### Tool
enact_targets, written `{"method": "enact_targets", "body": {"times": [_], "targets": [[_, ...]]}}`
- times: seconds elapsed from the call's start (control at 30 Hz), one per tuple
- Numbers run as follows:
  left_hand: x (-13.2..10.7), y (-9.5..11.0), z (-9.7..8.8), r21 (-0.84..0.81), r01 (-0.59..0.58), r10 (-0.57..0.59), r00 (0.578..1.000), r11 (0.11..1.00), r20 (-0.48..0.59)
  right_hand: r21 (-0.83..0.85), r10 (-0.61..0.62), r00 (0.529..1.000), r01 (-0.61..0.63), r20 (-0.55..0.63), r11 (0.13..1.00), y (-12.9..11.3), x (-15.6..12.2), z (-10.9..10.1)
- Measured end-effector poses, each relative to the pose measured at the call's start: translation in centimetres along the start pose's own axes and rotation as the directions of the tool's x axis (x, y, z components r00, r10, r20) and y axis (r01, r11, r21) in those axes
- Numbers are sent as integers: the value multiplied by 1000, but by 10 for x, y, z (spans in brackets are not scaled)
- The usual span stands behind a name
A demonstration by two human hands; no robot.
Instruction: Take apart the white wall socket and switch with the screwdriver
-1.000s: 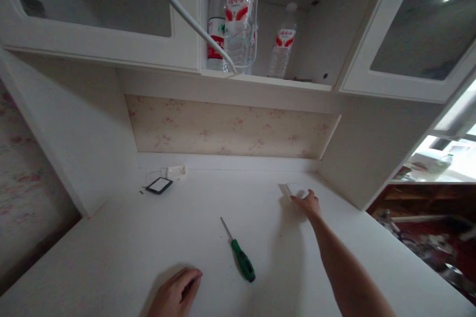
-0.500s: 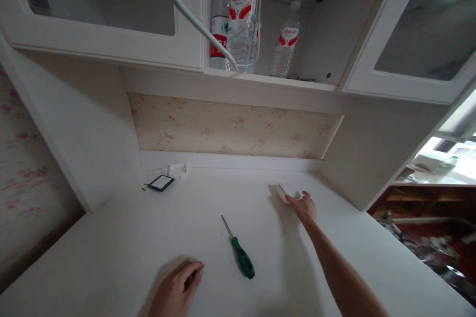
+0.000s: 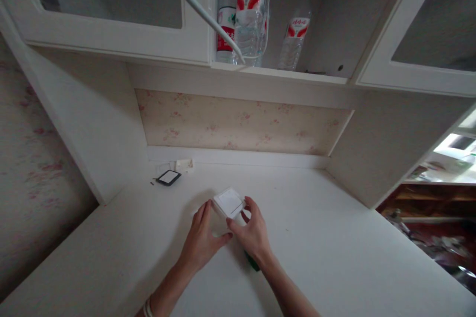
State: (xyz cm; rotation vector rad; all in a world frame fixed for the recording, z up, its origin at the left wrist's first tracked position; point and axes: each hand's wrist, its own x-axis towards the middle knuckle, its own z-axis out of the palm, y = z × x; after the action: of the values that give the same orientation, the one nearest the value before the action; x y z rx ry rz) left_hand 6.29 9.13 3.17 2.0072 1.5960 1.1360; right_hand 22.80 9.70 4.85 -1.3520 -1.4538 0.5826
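Over the middle of the table I hold a white square box-like piece (image 3: 229, 203), flat-faced like a wall switch, with a thin dark line near its edge. My right hand (image 3: 253, 228) pinches its right side between thumb and fingers. My left hand (image 3: 203, 237) is at its left corner, fingertips at the edge and thumb spread away, so the fingers are apart. Beneath my right hand lies a screwdriver, of which only the end of its green handle (image 3: 252, 261) shows; the rest is hidden.
A dark-framed square piece (image 3: 168, 177) and a small white part (image 3: 184, 165) lie at the back left of the white table (image 3: 316, 237). Above, plastic bottles (image 3: 295, 29) stand in an open cabinet, and a white cable (image 3: 203, 12) hangs across its front.
My right hand has brought the white piece from the right to the middle. My left hand has moved forward and opened from a loose curl. The screwdriver is now mostly covered.
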Motion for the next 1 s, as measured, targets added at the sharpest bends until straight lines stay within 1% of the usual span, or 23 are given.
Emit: {"method": "enact_targets", "body": {"times": [0.1,0.17,0.27,0.37,0.43,0.5,0.57,0.63,0.7,0.77,0.83,0.93,1.0], "targets": [[3,-9,-4,-1,36,-36,995,999,-89,7,-18,999,18,45,1000,-14,-15,19],[3,-16,-8,-15,63,-64,993,998,-102,3,-28,998,28,55,1000,-18,-21,25],[4,-26,-19,-67,117,-120,992,991,-43,-10,-38,994,39,99,999,-19,-26,26],[6,-31,-32,-156,166,-158,986,974,62,1,-33,982,34,185,999,-14,-28,19],[8,-31,-41,-220,159,-126,980,962,154,25,-10,972,4,237,1000,-10,-29,12],[8,-28,-47,-272,117,-52,971,955,234,38,41,964,-53,261,998,-6,-32,6],[7,-24,-52,-301,82,6,959,950,283,37,99,960,-113,262,993,-2,-36,3],[6,-21,-55,-306,74,27,949,949,313,40,136,959,-150,248,988,2,-42,3],[5,-20,-57,-293,73,34,938,953,345,48,144,960,-160,241,986,5,-49,4],[3,-20,-58,-258,51,48,930,965,365,44,138,958,-153,251,987,6,-55,6],[2,-21,-58,-209,6,73,927,978,368,3,120,960,-125,254,992,7,-61,8],[1,-26,-57,-153,-56,109,924,987,367,-129,59,976,-33,208,991,10,-68,12],[0,-33,-55,-136,-69,116,919,988,377,-202,-4,985,39,174,979,13,-71,14]]}}
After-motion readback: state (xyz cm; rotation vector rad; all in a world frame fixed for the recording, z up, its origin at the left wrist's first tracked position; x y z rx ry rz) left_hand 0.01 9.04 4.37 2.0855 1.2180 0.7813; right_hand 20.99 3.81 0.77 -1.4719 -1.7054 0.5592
